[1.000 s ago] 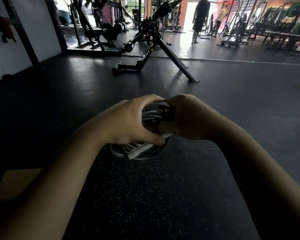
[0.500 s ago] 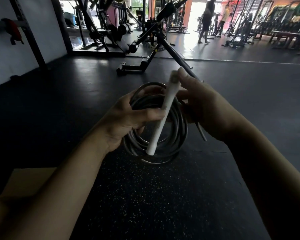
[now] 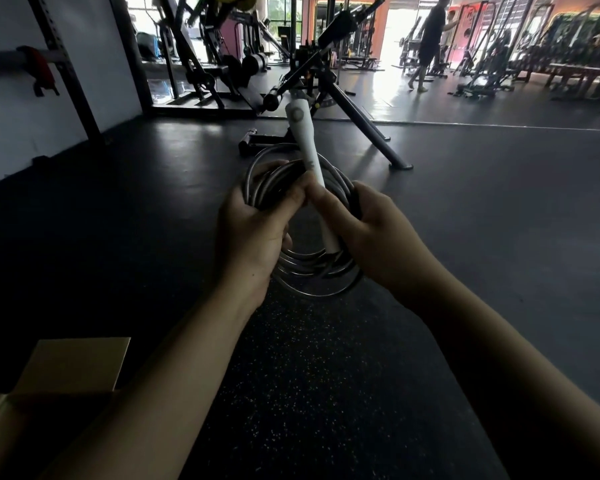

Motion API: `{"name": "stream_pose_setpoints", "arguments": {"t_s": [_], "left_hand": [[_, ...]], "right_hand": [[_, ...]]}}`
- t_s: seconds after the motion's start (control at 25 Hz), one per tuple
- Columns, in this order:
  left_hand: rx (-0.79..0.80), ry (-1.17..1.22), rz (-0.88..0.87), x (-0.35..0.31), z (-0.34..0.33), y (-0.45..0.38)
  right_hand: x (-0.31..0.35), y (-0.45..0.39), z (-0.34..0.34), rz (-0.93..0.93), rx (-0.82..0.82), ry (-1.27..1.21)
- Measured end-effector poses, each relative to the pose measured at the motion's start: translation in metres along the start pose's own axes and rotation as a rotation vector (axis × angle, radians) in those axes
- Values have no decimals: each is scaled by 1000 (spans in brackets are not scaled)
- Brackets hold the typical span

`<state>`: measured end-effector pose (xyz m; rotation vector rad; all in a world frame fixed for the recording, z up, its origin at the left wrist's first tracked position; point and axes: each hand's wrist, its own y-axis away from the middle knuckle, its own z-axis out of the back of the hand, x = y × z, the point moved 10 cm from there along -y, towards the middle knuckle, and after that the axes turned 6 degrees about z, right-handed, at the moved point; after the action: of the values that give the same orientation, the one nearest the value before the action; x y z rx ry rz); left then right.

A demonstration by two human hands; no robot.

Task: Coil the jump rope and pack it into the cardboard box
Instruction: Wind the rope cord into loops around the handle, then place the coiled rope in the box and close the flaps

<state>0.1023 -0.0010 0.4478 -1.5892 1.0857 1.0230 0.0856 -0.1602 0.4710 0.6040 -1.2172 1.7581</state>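
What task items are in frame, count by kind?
Coiled rope: 1, gripped by the left hand and the right hand
White handle: 1 visible, standing up across the coil
Cardboard box: 1, flap open, on the floor at lower left
Total: 3

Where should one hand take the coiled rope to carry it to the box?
Grip the coiled rope across its bundled loops at the rim, from the left, where the left hand already wraps them; clamping all strands together should stop the coil springing open.
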Motion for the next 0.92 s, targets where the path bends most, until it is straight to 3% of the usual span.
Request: {"name": "stream_pose_setpoints", "arguments": {"t_s": [0.24, 0.44, 0.56, 0.8, 0.92], "left_hand": [[-124, 2, 114, 7, 26, -2], [-240, 110, 51, -10, 81, 7], [-330, 201, 25, -23, 137, 24], [-690, 356, 55, -44, 294, 79], [-770, 380, 82, -48, 367, 103]], "right_hand": [[-3, -1, -16, -1, -6, -104], [13, 0, -67, -33, 78, -280], [36, 8, -118, -70, 159, -348], [98, 34, -250, -151, 436, -462], [119, 51, -322, -205, 507, -502]]}}
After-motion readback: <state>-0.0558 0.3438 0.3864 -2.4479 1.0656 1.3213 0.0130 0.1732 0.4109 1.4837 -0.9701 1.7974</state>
